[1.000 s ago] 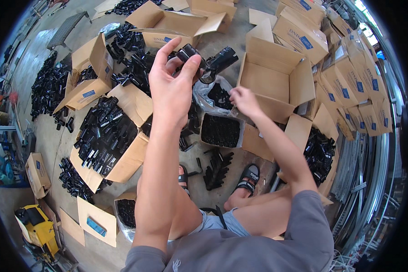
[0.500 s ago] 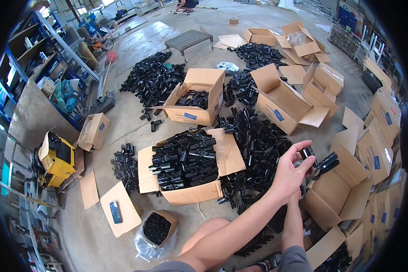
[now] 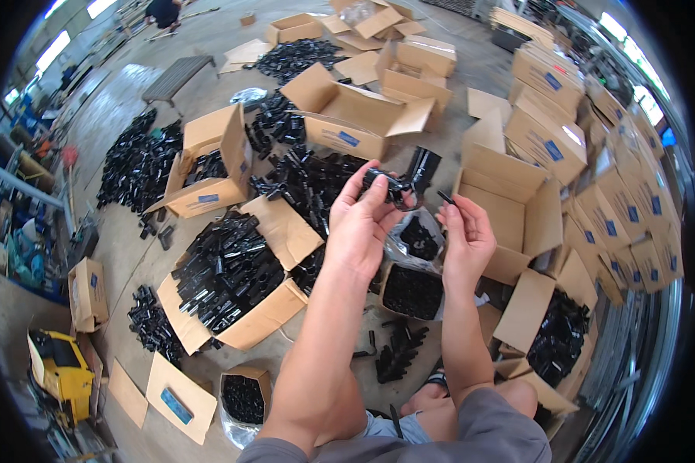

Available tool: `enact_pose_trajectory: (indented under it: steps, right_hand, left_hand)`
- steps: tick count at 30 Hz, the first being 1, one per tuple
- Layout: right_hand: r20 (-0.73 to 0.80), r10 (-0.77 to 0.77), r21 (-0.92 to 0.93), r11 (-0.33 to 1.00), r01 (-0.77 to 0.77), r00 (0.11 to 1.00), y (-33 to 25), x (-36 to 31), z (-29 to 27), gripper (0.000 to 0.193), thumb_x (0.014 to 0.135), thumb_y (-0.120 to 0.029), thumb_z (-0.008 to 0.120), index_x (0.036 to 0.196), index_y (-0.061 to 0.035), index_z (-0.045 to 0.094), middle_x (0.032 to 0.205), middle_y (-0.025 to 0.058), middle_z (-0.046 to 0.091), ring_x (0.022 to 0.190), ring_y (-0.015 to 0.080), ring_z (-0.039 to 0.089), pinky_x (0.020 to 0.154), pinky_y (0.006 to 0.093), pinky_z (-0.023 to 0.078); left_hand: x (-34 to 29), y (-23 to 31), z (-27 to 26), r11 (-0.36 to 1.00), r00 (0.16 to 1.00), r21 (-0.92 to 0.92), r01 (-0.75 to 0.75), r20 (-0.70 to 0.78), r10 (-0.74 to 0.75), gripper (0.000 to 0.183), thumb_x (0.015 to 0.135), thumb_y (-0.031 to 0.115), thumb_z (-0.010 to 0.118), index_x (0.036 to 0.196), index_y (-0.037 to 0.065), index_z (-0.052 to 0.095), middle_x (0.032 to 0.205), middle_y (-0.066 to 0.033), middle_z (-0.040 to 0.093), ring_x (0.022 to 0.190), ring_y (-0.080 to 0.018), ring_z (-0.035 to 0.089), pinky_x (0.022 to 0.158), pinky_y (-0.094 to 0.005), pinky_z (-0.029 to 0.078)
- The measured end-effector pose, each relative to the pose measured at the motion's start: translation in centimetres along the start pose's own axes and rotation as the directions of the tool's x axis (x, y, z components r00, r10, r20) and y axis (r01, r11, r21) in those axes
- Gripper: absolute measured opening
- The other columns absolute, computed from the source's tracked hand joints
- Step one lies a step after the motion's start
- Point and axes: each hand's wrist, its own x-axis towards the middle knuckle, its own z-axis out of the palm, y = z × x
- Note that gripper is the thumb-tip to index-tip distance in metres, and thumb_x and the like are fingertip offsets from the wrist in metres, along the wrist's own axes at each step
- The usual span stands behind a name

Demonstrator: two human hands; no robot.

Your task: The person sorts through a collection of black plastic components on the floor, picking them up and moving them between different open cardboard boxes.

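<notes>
My left hand [image 3: 357, 220] is closed around a glossy black pipe fitting [image 3: 422, 170], made of two short tubes joined at an angle. One tube lies along my fingers and the other points up and away. Just right of it, my right hand [image 3: 469, 235] pinches a small black stick-like piece [image 3: 445, 197] between thumb and fingers. Its tip points toward the fitting, with a gap between them. Below the hands stand a small carton [image 3: 388, 289] full of tiny black parts and a clear plastic bag [image 3: 434, 258] with black pieces.
An open carton heaped with black fittings [image 3: 228, 270] stands left of my arms. To the right is an open carton [image 3: 510, 204], with stacked cartons [image 3: 622, 220] beyond. More fittings [image 3: 131, 166] lie in piles on the floor. A yellow machine [image 3: 62, 378] stands far left.
The view has swung right. My left hand still holds the fitting, now nearer the middle. My right hand, hidden behind the left arm before, has come up with the small black piece.
</notes>
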Motion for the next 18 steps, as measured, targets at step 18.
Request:
enact_pose_trajectory:
  steps: [18]
  right_hand:
    - [0.046, -0.01, 0.007, 1.0, 0.01, 0.999, -5.8, -3.5, -3.8, 0.016, 0.096, -0.001, 0.069, 0.111, 0.003, 0.069, 0.097, 0.0077, 0.073, 0.085, 0.0106, 0.068, 0.079, 0.0256, 0.057]
  left_hand:
    - [-5.1, -2.9, 2.1, 0.951, 0.983, 0.295, -0.09, 0.18, 0.037, 0.043, 0.1, 0.005, 0.064, 0.141, 0.007, 0.052, 0.121, -0.0112, 0.067, 0.099, -0.019, 0.071, 0.084, -0.033, 0.061]
